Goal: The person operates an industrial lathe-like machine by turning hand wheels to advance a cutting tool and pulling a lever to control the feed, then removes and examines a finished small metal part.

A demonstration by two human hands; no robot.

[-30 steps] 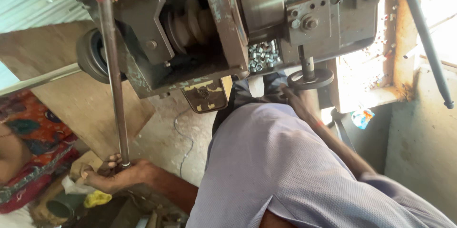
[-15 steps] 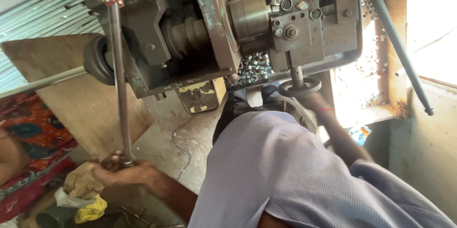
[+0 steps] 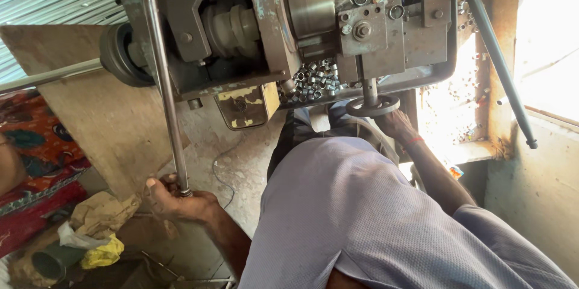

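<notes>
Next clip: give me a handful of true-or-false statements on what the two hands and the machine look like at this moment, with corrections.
1. The left hand grips the lower end of a long metal lever. True.
2. The right hand rests flat on the person's lap. False: it is up at the small handwheel under the machine.
3. Small metal rings lie heaped in the machine's tray. True.
4. The lever is lying on the floor. False: it stands nearly upright, its top reaching the machine.
5. A second long rod slants down at the right, with no hand on it. True.
</notes>
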